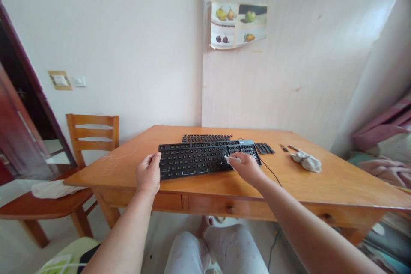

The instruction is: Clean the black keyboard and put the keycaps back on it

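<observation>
Black plastic everywhere on this one: a long, rectangular black computer keyboard [192, 160] with its key caps off is held over the near-middle part of a glossy orange-brown wooden table [313, 186]. Its left end is gripped by the left hand [148, 173], thumb on top, fingers wrapped round the edge. By the right hand [246, 166], a small white scrap, maybe tissue or cloth [228, 159], is pinched and pressed to the board's right-hand part.

Progress-wise, the cap pulling looks done: what seem to be black key caps are laid out in neat rows behind the board [205, 138], with another batch off to the right [265, 148]. Wiping seems to be the step in hand, probably partway; how much has been covered can't be told. No caps can be made out back on the main rows.

As for looks, rows of little pale-brownish stems are exposed, thin white lines are seen on the frame, and a greyish strip is set at top right. Whether the near edge is lifted can't be told.
</observation>
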`<state>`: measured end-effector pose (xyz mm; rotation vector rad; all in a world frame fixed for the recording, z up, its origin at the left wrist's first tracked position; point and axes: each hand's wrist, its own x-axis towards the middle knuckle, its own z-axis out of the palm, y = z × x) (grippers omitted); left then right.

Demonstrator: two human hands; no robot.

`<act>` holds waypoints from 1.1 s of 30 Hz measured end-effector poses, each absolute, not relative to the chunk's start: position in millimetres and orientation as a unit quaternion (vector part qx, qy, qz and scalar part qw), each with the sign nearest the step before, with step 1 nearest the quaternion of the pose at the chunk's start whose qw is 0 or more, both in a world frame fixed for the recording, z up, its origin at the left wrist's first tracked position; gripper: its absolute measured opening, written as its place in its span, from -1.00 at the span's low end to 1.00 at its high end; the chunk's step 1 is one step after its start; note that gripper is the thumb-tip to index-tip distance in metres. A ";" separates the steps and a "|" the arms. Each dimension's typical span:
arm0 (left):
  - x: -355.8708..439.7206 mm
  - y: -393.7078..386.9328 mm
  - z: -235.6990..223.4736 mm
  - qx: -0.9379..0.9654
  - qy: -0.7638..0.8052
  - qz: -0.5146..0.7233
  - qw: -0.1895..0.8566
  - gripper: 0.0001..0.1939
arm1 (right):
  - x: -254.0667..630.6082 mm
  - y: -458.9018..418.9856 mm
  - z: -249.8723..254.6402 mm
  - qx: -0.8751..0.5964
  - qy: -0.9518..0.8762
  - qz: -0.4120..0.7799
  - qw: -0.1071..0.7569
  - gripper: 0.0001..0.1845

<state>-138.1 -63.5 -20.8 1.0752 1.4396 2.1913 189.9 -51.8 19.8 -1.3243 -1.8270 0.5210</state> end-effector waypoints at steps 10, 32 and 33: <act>-134.7 -66.3 -16.0 0.368 0.509 0.764 0.149 -0.64 | 172.7 -55.0 28.3 -0.573 -0.799 -0.098 0.157 -0.67; -131.0 -69.6 -17.5 0.365 0.476 0.780 0.179 -0.66 | 47.8 -84.8 42.6 -0.418 -0.888 -0.113 0.154 -0.71; -131.4 -69.9 -17.8 0.365 0.477 0.780 0.176 -0.66 | 41.2 -86.4 43.1 -0.409 -0.892 -0.114 0.155 -0.72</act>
